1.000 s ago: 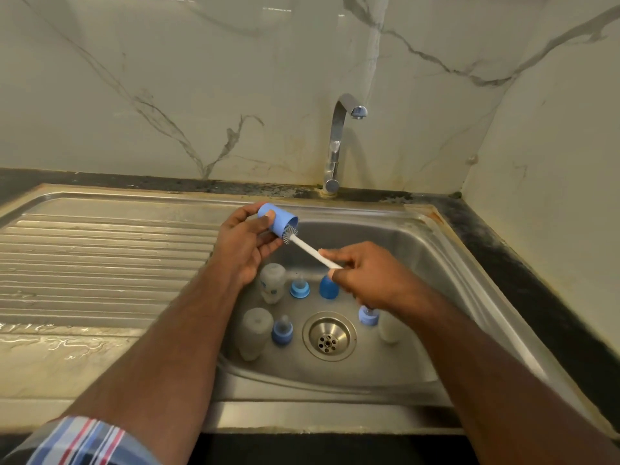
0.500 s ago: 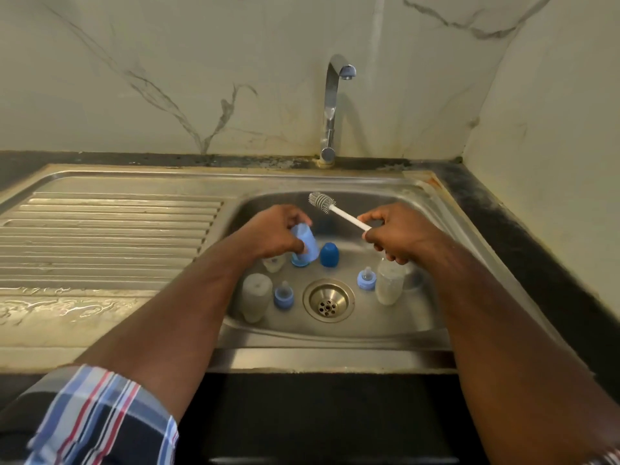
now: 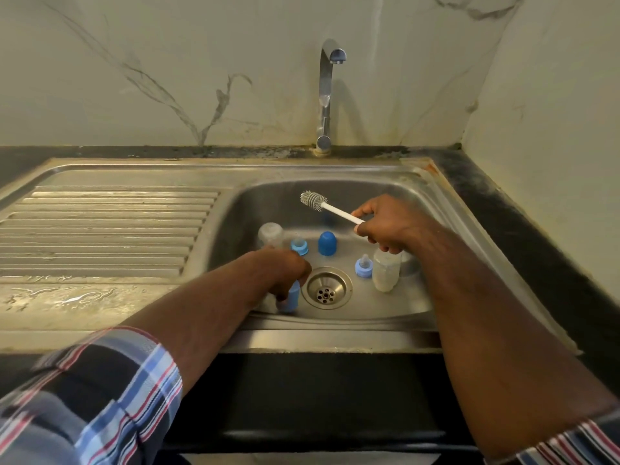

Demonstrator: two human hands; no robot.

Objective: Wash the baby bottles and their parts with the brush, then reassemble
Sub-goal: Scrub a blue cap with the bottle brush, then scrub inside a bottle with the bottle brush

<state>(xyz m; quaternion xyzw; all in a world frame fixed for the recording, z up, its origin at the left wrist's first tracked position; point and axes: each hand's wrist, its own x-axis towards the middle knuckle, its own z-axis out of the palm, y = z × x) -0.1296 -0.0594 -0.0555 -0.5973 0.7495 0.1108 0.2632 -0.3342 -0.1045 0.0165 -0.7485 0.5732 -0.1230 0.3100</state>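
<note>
While hands (image 3: pixel 385 226) work, drain (image 3: pixel 326 287), tap (image 3: pixel 327 95), drainboard (image 3: pixel 107 226) nearby

Left hand (image 3: pixel 285 270) grip on the light-blue cap (image 3: pixel 291 298) hidden, fingers curled under and out of sight.

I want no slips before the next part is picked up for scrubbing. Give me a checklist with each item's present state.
1. Brush in the right hand, bristles free: ok.
2. Light blue cap held by the left hand, low by the drain: ok.
3. Cap set down and let go: cannot tell, fingers hide it.
4. Dark blue cap upright in the sink, reachable: ok.
5. Bottle upright under the right hand: ok.
6. Tap running for rinsing: not ok, no water seen.
</note>
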